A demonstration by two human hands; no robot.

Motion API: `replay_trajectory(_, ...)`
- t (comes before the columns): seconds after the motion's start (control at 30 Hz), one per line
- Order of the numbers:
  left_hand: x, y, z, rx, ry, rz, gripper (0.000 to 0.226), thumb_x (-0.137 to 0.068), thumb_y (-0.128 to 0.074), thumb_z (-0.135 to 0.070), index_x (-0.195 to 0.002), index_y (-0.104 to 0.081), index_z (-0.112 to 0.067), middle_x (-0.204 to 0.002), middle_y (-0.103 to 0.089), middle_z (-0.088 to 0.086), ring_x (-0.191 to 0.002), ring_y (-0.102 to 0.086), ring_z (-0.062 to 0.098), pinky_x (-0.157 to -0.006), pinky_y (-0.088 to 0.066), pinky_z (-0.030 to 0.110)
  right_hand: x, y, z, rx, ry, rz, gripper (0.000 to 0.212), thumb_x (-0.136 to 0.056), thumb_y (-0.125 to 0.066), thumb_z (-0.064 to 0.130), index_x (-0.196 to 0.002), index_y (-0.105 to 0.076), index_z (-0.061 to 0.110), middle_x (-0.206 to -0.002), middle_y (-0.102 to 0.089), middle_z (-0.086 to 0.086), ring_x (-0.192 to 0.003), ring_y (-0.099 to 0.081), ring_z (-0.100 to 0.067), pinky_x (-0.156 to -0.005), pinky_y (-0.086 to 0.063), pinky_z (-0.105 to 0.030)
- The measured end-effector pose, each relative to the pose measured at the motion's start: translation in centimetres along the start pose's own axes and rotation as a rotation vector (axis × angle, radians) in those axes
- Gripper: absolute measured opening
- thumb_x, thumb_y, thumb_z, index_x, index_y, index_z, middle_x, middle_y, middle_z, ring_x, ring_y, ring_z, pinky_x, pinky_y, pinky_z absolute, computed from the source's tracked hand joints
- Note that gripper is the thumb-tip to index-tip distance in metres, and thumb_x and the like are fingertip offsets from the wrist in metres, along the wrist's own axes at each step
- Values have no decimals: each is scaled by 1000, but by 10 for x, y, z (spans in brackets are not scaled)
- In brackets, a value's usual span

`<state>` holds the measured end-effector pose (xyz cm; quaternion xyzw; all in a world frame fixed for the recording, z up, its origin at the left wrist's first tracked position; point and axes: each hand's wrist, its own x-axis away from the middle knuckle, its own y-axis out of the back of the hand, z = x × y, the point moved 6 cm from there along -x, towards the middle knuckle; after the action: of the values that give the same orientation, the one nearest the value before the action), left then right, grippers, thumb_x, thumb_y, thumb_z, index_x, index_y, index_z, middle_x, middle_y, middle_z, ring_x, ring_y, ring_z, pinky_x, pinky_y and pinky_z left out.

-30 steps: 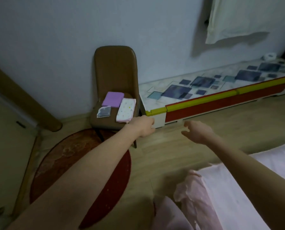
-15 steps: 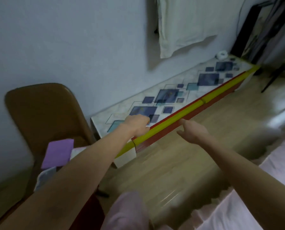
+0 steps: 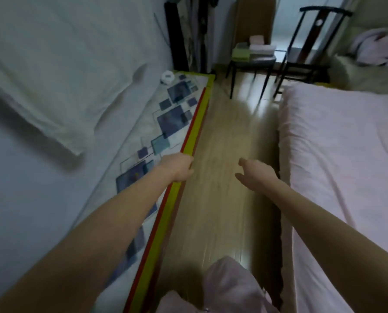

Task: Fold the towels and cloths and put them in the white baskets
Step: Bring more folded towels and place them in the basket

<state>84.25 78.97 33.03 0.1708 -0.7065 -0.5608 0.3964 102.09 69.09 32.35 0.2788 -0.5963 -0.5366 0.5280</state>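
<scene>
My left hand (image 3: pixel 179 166) is held out over the edge of the low bench, fingers curled in, holding nothing. My right hand (image 3: pixel 255 175) is stretched out over the wooden floor with relaxed, slightly spread fingers, also empty. Far ahead a dark stool (image 3: pixel 251 63) carries folded towels: a green one (image 3: pixel 240 54), a pink one (image 3: pixel 256 39) and pale ones (image 3: pixel 262 50). A crumpled pinkish cloth (image 3: pixel 378 45) lies at the top right. No white basket is in view.
A low bench with a patterned top (image 3: pixel 166 123) and a yellow-red edge runs along the left wall, with a tape roll (image 3: pixel 167 76) on it. A pink bed (image 3: pixel 346 159) fills the right. A black chair frame (image 3: pixel 310 41) stands beyond it. A white cloth (image 3: pixel 53 75) hangs on the wall.
The view has swung right, away from the brown chair with its folded cloths, and now looks down the floor aisle. Both hands stay stretched out in front, empty.
</scene>
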Motion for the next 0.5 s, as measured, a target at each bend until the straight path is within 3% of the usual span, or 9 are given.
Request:
replay_trajectory(0.23, -217, 60, -41, -138, -242, 71, 40, -100, -39, -37, -128, -54, -11, -119, -60, 9, -103, -59, 25, -69, -43, 31, -133, 39, -115, -107, -244, -17, 28, -98, -46, 29, -118, -50, 10, -110, -62, -10, -93, -60, -27, -78, -52, -39)
replay_trajectory(0.4, -363, 115, -68, -120, -296, 81, 39, -101, -38, -36, -127, -54, -11, -118, -60, 9, -102, -58, 24, -67, -41, 30, -253, 87, -190, -154, -320, -35, 25, -98, -46, 30, -113, -50, 11, -108, -61, -11, -95, -60, -27, -80, -52, -41)
replay_trajectory(0.5, -446, 157, -70, -71, -303, 50, 40, -101, -38, -36, -129, -53, -12, -122, -59, 8, -104, -58, 24, -73, -45, 31, -335, 127, -226, -161, -324, -51, 25, -99, -44, 30, -112, -52, 11, -111, -61, -11, -98, -60, -28, -81, -52, -41)
